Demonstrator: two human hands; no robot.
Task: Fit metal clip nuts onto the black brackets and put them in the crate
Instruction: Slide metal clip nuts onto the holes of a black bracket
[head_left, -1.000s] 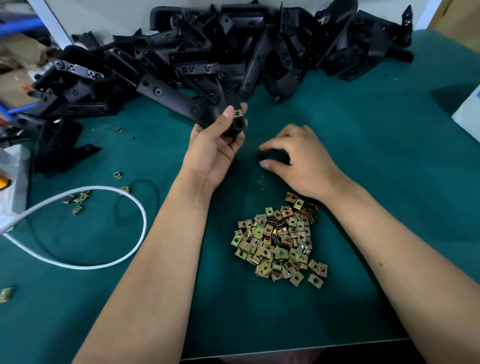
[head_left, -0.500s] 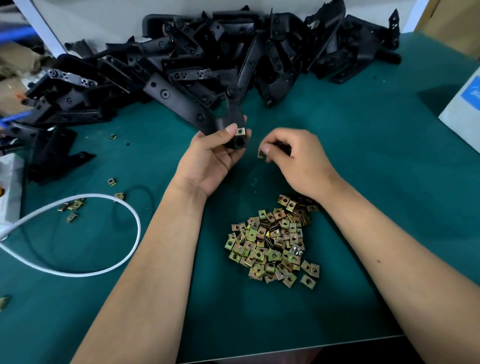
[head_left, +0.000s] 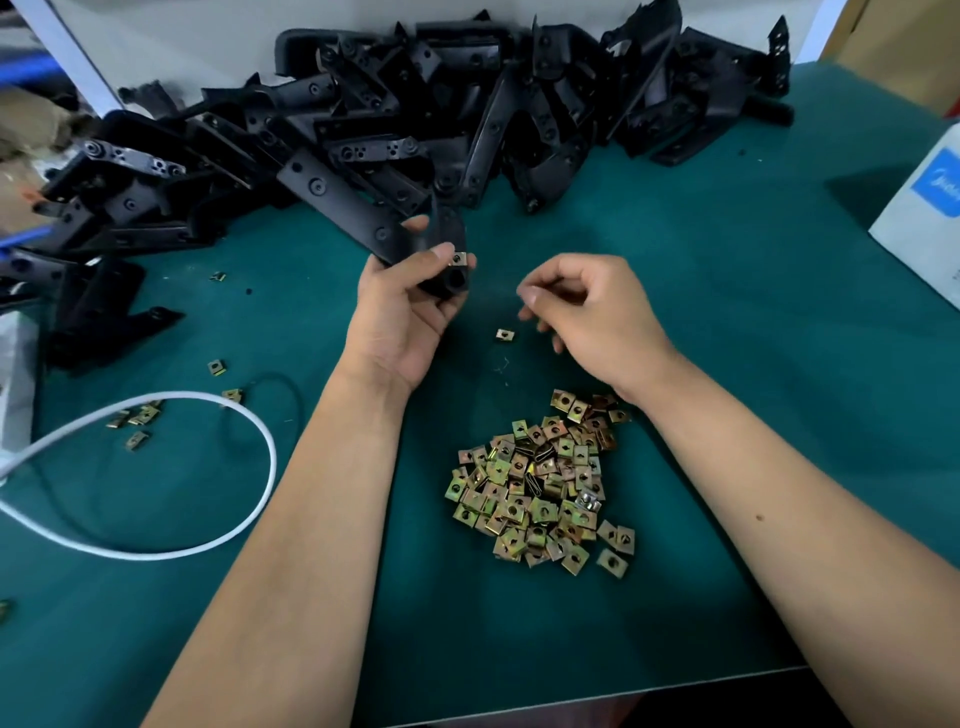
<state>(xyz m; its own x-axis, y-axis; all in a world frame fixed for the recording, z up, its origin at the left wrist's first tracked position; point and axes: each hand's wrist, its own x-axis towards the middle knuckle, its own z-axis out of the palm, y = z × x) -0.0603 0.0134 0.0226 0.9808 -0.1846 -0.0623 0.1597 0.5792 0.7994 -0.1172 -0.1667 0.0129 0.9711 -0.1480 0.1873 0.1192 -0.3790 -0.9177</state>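
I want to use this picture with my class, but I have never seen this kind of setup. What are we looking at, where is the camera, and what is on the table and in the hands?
There is no machine here: a person works with bare hands, and a camera worn on the head looks down at them. The left hand grips a black bracket with one clip nut already on its end. The right hand hovers with fingers curled; whether it pinches anything is unclear. One loose nut lies on the green mat between the hands. Nearer the person is a pile of brass-coloured clip nuts; at the back, a heap of brackets. A white cable loops at the left.
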